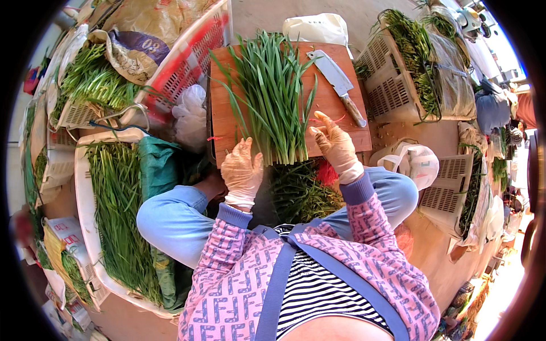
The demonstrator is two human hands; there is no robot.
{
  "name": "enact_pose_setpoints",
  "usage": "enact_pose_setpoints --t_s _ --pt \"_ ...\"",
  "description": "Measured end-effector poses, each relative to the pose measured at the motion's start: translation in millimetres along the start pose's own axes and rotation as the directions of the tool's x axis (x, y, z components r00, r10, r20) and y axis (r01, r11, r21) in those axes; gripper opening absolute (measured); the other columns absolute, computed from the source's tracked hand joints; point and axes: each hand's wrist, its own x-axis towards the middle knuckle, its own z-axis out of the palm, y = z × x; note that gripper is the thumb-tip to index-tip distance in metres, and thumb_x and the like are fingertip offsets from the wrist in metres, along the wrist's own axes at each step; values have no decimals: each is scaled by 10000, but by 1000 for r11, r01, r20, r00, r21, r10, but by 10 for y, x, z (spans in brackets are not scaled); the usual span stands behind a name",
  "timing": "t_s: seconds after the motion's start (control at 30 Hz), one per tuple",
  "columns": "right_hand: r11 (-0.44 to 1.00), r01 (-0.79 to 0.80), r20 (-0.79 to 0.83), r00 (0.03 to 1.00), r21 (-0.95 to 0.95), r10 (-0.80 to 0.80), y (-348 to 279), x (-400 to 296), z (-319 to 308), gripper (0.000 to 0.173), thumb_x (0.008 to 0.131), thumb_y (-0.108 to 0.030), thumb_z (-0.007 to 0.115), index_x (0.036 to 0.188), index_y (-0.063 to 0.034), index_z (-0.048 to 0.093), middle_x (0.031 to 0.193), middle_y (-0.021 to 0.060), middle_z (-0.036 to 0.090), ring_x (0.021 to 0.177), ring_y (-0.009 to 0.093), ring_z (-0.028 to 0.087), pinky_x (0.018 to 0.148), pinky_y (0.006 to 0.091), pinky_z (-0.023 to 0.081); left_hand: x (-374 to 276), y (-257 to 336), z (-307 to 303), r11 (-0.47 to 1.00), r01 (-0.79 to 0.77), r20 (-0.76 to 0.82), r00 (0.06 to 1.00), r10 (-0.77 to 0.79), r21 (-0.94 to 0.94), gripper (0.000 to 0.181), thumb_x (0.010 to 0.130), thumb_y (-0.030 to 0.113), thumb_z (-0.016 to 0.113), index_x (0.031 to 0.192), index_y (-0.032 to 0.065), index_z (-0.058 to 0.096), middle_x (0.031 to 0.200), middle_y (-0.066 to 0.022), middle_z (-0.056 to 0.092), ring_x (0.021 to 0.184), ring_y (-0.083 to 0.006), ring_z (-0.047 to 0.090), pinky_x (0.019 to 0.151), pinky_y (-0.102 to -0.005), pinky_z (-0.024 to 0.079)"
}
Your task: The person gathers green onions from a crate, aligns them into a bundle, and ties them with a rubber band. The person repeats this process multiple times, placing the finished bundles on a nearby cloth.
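Note:
A bunch of garlic chives (273,93) lies lengthwise on a brown wooden board (224,115), pale cut ends towards me. Red string (215,138) shows at the board's left edge, and more red string shows right of the bunch, by my right fingers. My left hand (244,168), in a thin stained glove, hovers at the board's near left edge, thumb apart from the fingers and nothing in it. Gloved likewise, my right hand (337,143) is beside the bunch, thumb and fingers spread. A cleaver (332,72) with a wooden handle rests at the board's right.
Left of me stands a white crate (87,204) of long green leaves, with a red-and-white crate (187,64) beyond. Another crate (388,89) of greens is at right. Loose trimmings (303,194) and red strings (327,172) lie between my knees. A white bag (318,27) sits behind the board.

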Motion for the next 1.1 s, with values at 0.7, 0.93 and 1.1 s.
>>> enact_pose_setpoints --t_s 0.7,0.93,1.1 --pt "973 137 827 556 -187 80 -80 -353 189 224 849 -195 633 1040 -116 718 947 110 714 894 283 675 803 363 523 94 -221 -124 946 -50 263 955 140 -322 905 583 139 841 1376 78 409 1387 -110 479 1255 -324 460 1053 -407 375" --pt "985 159 775 630 -60 -54 23 -601 164 113 883 -102 645 942 -32 711 807 104 688 738 184 643 683 319 507 95 5 -407 974 -95 159 979 129 -206 672 604 161 789 1203 73 497 1157 -174 516 1026 -355 566 880 -434 481" --pt "936 -349 897 397 -48 194 -275 -571 241 202 910 -53 638 1080 52 664 873 33 675 824 91 614 723 229 490 -293 -311 -1365 696 91 32 995 -98 -713 525 790 268 772 1221 45 571 1170 -127 611 1025 -232 621 908 -365 492"
